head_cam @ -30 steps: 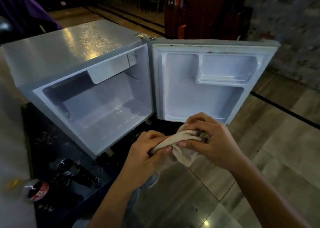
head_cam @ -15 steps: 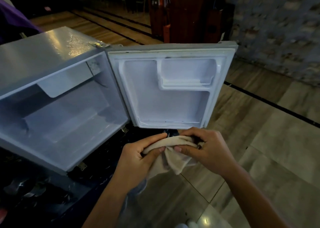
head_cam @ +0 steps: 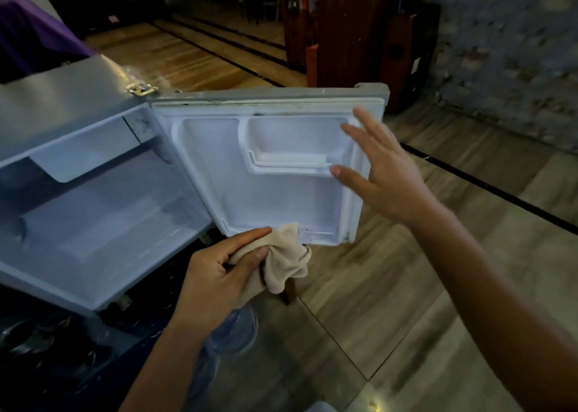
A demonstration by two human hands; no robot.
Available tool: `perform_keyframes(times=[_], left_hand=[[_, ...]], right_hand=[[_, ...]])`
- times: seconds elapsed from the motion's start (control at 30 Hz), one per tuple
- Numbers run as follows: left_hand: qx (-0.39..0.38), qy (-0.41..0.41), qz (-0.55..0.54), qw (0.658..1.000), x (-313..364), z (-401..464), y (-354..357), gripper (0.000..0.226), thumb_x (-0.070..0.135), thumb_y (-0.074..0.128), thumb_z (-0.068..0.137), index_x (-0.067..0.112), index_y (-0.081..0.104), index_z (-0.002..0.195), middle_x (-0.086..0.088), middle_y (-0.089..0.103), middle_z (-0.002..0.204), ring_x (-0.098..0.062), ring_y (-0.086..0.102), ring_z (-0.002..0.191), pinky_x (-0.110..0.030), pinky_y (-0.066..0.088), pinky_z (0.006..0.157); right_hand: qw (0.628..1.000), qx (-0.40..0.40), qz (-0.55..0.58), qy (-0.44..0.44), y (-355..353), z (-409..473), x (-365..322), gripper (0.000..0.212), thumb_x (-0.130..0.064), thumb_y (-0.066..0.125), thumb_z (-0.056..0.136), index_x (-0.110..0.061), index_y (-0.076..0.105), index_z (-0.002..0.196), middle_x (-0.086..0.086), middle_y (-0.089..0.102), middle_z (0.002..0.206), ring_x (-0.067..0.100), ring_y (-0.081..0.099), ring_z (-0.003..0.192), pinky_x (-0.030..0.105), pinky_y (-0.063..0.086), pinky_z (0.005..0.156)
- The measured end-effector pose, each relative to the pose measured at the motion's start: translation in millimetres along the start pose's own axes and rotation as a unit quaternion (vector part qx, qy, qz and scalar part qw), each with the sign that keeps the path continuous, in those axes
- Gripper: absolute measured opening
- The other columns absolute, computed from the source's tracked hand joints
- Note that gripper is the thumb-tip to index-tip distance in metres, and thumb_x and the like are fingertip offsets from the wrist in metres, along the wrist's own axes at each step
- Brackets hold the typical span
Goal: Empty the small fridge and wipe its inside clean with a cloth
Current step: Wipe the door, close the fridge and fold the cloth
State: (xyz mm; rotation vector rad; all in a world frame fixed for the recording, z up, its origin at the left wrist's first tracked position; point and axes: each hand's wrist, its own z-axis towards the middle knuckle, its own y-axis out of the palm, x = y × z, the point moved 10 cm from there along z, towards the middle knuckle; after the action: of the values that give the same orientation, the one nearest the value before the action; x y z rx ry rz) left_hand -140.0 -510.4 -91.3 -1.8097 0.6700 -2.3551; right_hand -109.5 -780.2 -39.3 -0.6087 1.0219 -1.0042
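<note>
The small grey fridge (head_cam: 62, 105) stands at the left on a dark stand, its white inside (head_cam: 103, 217) holding nothing. Its door (head_cam: 275, 199) is swung wide open to the right, the inner liner and door shelf facing me. My left hand (head_cam: 215, 274) is closed on a bunched beige cloth (head_cam: 284, 264) just below the door's bottom edge. My right hand (head_cam: 384, 174) is raised with fingers spread, in front of the door's free edge near the shelf; whether it touches the door I cannot tell.
The dark stand (head_cam: 47, 343) under the fridge has dim items on it at lower left. Tiled floor (head_cam: 406, 302) spreads to the right. A wooden cabinet (head_cam: 350, 27) and a stone wall (head_cam: 516, 52) stand behind the door. Purple fabric (head_cam: 28, 30) shows at upper left.
My right hand has let go of the cloth and risen to the door's free edge. The cloth stays in my left hand. The view has shifted right.
</note>
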Motion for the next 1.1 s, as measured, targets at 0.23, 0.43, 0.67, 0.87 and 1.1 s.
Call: perform_keyframes(times=[0.23, 0.43, 0.67, 0.87, 1.1], left_hand=[[0.026, 0.022, 0.020, 0.999, 23.4, 2.8, 7.9, 0.025, 0.033, 0.063, 0.084, 0.040, 0.071, 0.107, 0.039, 0.070, 0.103, 0.013, 0.067, 0.101, 0.000, 0.047, 0.085], [0.030, 0.021, 0.018, 0.999, 30.5, 3.5, 18.1, 0.026, 0.032, 0.064, 0.084, 0.036, 0.072, 0.108, 0.036, 0.071, 0.105, 0.012, 0.068, 0.100, -0.001, 0.049, 0.084], [0.028, 0.011, 0.026, 0.999, 29.9, 6.6, 26.8, 0.026, 0.032, 0.065, 0.084, 0.036, 0.072, 0.109, 0.033, 0.071, 0.109, 0.010, 0.068, 0.101, -0.002, 0.049, 0.084], [0.044, 0.006, 0.046, 0.998, 27.6, 5.0, 23.0, 0.025, 0.035, 0.064, 0.085, 0.047, 0.070, 0.106, 0.038, 0.071, 0.104, 0.010, 0.068, 0.102, -0.003, 0.049, 0.085], [0.046, 0.005, 0.038, 0.998, 23.1, -3.2, 11.6, 0.025, 0.034, 0.066, 0.087, 0.051, 0.073, 0.104, 0.027, 0.074, 0.111, 0.004, 0.069, 0.105, -0.012, 0.053, 0.092]], right_hand=[[0.988, 0.046, -0.150, -0.009, -28.4, 67.7, 29.3, 0.075, -0.056, 0.047, 0.097, -0.018, 0.025, 0.157, 0.004, 0.009, 0.169, 0.023, 0.001, 0.156, 0.050, 0.006, 0.126], [0.988, 0.039, -0.150, 0.011, -17.9, 80.9, 55.2, 0.071, -0.055, 0.047, 0.095, -0.020, 0.030, 0.155, 0.003, 0.018, 0.167, 0.023, 0.006, 0.156, 0.053, 0.009, 0.125], [0.994, 0.065, -0.090, -0.023, -17.1, 77.3, 63.7, 0.063, -0.047, 0.052, 0.097, -0.019, 0.036, 0.151, 0.003, 0.038, 0.157, 0.021, 0.035, 0.145, 0.043, 0.026, 0.120], [0.993, 0.105, -0.007, -0.045, -18.4, 61.8, 62.9, 0.055, -0.042, 0.053, 0.098, -0.021, 0.041, 0.148, 0.000, 0.040, 0.153, 0.018, 0.044, 0.137, 0.036, 0.044, 0.107], [0.991, 0.127, -0.011, -0.042, -24.6, 35.4, 46.2, 0.055, -0.045, 0.056, 0.096, -0.025, 0.045, 0.147, -0.004, 0.043, 0.152, 0.014, 0.047, 0.134, 0.030, 0.041, 0.101]])
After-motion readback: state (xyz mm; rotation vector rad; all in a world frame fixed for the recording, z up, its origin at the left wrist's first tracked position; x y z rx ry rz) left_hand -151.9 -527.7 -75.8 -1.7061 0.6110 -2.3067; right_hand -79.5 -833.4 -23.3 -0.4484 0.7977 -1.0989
